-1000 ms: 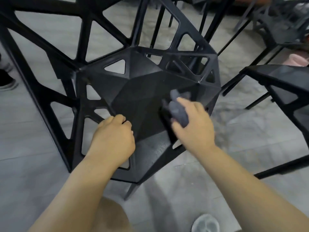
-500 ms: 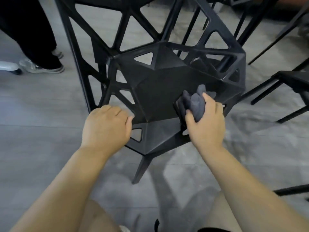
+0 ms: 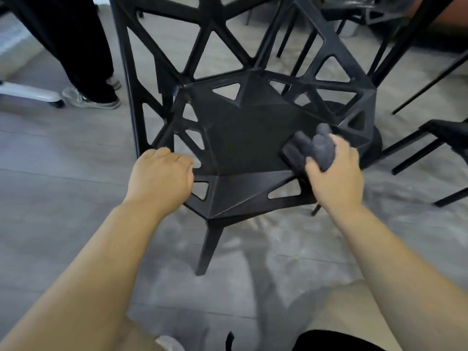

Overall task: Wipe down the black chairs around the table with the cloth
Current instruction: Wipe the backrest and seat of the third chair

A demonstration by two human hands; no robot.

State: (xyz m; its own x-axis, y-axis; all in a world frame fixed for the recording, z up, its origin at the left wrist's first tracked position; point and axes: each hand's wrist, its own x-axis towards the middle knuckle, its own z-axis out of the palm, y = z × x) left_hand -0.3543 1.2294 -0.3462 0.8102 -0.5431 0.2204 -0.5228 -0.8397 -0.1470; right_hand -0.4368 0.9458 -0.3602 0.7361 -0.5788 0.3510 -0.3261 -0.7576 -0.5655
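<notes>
Left hand [image 3: 162, 176] curls over left seat rim of black chair [image 3: 243, 138], bracing it. Chair looks rigid, likely light; rim is the hold. Right hand [image 3: 334, 178] clutches soft bunched cloth [image 3: 319, 148] against seat's right front.

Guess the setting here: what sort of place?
Probably an indoor dining or meeting room: a black angular lattice plastic chair with a matching black chair at right, grey plank-pattern flooring, and a white wheeled furniture base at left.
</notes>
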